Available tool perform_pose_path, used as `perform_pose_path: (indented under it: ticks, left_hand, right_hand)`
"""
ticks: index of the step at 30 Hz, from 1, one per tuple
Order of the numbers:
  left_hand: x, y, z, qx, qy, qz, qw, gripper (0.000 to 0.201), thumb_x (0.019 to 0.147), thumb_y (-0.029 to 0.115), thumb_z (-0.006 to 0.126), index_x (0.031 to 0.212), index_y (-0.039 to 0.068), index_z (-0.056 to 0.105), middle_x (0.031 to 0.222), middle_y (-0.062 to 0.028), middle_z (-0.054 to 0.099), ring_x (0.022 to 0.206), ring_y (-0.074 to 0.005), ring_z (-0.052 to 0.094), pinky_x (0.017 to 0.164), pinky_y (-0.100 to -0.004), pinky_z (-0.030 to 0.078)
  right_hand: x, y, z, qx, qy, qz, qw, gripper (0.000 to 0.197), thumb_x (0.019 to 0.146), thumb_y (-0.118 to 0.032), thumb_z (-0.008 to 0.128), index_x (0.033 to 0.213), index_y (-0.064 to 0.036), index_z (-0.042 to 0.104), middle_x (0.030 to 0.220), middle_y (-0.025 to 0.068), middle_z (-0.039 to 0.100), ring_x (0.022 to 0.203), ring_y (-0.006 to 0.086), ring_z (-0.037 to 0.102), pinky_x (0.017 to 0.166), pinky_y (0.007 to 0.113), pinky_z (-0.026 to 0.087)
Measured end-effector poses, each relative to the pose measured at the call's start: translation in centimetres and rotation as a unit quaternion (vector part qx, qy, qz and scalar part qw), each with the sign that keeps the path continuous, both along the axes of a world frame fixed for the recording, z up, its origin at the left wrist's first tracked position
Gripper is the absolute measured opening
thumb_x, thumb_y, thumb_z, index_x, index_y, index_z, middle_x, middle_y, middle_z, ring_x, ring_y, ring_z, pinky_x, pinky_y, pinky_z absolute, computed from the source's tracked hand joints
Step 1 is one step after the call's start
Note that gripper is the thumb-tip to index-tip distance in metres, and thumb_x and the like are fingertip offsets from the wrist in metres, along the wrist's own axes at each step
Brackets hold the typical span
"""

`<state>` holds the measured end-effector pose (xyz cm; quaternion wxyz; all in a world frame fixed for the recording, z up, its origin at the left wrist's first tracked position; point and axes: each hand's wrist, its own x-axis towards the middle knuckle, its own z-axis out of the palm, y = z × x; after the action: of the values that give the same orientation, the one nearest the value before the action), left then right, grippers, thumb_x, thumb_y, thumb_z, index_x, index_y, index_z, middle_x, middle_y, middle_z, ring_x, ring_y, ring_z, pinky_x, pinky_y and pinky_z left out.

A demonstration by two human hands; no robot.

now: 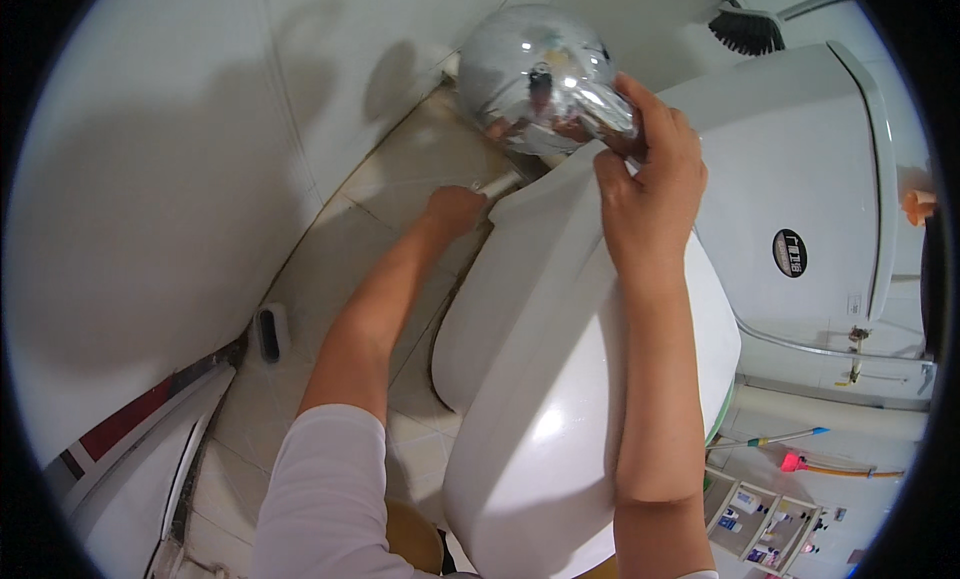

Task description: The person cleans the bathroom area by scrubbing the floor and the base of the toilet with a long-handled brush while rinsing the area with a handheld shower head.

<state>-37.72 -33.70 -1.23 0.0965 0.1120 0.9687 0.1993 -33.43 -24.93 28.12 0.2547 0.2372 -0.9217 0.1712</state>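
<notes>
My right hand (655, 174) is closed round the short thick handle of a shiny round metal scoop (530, 74), tilted above the far part of the white toilet (560, 399). Its mirror-like surface reflects the room and a person. Lower down, between the toilet's left side and the wall, my left hand (457, 211) is closed on a pale, stick-like handle (502, 185). The far end of that handle disappears behind the toilet and under the scoop. My right forearm passes over the toilet's smooth white top.
The white cistern (790, 189) stands to the right, with a dark-bristled brush (748, 29) beyond it. White wall panels (180, 159) rise on the left. On the tiled floor (350, 259) sits a small white holder (270, 331). A shelf rack (755, 524) with bottles is at lower right.
</notes>
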Motion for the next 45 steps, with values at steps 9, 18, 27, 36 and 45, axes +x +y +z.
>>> perform_pose_path:
  ticks: [9,18,27,36,45]
  left_hand:
    - [-2.3,-1.3,-0.7,-0.033,0.040,0.017,0.999,0.022,0.083,0.015,0.052,0.100,0.011,0.065,0.090,-0.0098,0.066,0.088,-0.0276,0.064,0.072,-0.0414,0.050]
    - [-3.1,4.1,-1.5,-0.010,0.050,0.053,0.997,0.019,0.081,0.017,0.055,0.091,0.012,0.071,0.092,-0.0062,0.067,0.088,-0.0246,0.065,0.067,-0.0384,0.051]
    - [-3.2,0.4,1.2,0.172,0.182,0.190,0.949,0.026,0.079,0.019,0.065,0.104,0.011,0.066,0.101,-0.0093,0.063,0.094,-0.0213,0.063,0.070,-0.0322,0.049]
    - [-3.3,5.0,6.8,0.340,0.133,0.290,0.885,0.032,0.079,0.017,0.062,0.110,0.007,0.059,0.098,-0.0135,0.064,0.093,-0.0300,0.062,0.075,-0.0397,0.048]
    - [-1.7,1.2,-0.7,-0.011,0.043,0.039,0.998,0.020,0.083,0.016,0.056,0.100,0.013,0.067,0.096,-0.0080,0.067,0.090,-0.0269,0.064,0.070,-0.0405,0.051]
  right_hand:
    - [0.3,-0.1,-0.3,0.115,0.066,-0.045,0.990,0.056,0.069,0.002,0.062,0.121,-0.0185,0.057,0.082,0.0019,0.052,0.080,0.0192,0.052,0.080,0.033,0.037]
    - [0.1,0.4,-0.3,0.091,-0.032,-0.037,0.995,0.052,0.070,-0.005,0.068,0.119,-0.0199,0.056,0.091,0.0025,0.053,0.093,0.0238,0.050,0.090,0.039,0.031]
    - [0.5,-0.7,-0.3,0.092,-0.033,-0.022,0.995,0.050,0.070,-0.006,0.067,0.118,-0.0183,0.056,0.093,0.0029,0.053,0.093,0.0243,0.049,0.091,0.039,0.031]
    - [0.3,-0.5,-0.4,0.084,-0.042,-0.023,0.995,0.050,0.070,-0.007,0.067,0.118,-0.0185,0.056,0.091,0.0026,0.053,0.093,0.0243,0.049,0.091,0.039,0.030]
    - [0.3,-0.6,-0.7,0.093,-0.049,-0.006,0.994,0.049,0.070,-0.006,0.068,0.116,-0.0191,0.057,0.089,0.0027,0.053,0.091,0.0238,0.049,0.090,0.039,0.031]
